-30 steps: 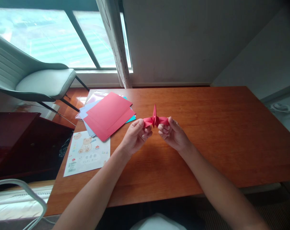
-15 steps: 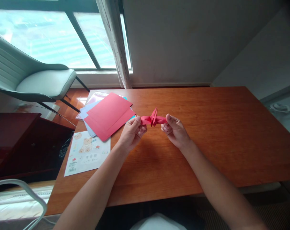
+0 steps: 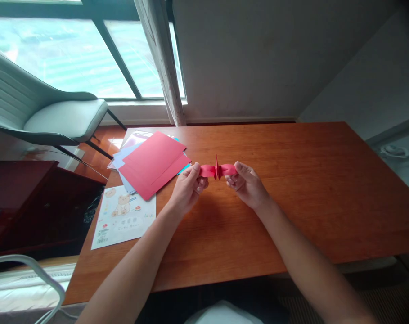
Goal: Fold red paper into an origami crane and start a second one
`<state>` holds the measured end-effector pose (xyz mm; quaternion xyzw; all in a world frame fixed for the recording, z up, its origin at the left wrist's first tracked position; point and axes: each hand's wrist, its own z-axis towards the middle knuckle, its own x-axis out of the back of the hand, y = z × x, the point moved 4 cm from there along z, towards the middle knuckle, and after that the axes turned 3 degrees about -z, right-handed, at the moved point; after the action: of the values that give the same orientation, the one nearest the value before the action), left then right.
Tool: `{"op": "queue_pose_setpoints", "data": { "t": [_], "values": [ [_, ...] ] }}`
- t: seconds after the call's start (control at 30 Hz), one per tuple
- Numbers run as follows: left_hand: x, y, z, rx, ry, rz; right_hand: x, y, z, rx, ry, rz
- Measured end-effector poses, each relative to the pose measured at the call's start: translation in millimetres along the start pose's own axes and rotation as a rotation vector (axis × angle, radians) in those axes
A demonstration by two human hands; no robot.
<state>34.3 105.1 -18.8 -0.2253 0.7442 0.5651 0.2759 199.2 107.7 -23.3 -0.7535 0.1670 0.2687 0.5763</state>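
Note:
A small red origami crane (image 3: 217,171) is held up over the wooden table, stretched sideways between my two hands. My left hand (image 3: 190,183) pinches the tip of one wing between thumb and fingers. The opposite wing tip is pinched by my right hand (image 3: 245,181). At the crane's middle, a thin folded point stands upright between the spread wings. Both wing ends are partly covered by my thumbs.
Red paper sheets (image 3: 153,164) lie on other papers at the table's (image 3: 308,189) left, beyond my left hand. Nearer me is a white sheet with bear drawings (image 3: 123,216). A chair (image 3: 65,114) stands past the left edge, by the window (image 3: 56,56).
The crane's wings are pulled flatter and its middle folds have drawn together into a narrow upright point. My hands have stayed almost in place, still pinching the wing tips.

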Motion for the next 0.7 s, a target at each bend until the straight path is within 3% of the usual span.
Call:
{"op": "queue_pose_setpoints", "data": {
  "t": [0.17,0.43,0.7],
  "values": [
    [5.6,0.3,3.0,-0.03,0.086,0.004,2.6,-2.3,2.8,0.05,0.069,0.026],
    [-0.9,-3.9,1.5,0.03,0.035,-0.2,-2.9,4.6,-0.2,-0.038,0.007,0.109],
    [-1.2,-1.1,-0.6,0.031,-0.014,-0.064,0.7,4.7,1.2,-0.047,0.04,-0.031]
  ]
}}
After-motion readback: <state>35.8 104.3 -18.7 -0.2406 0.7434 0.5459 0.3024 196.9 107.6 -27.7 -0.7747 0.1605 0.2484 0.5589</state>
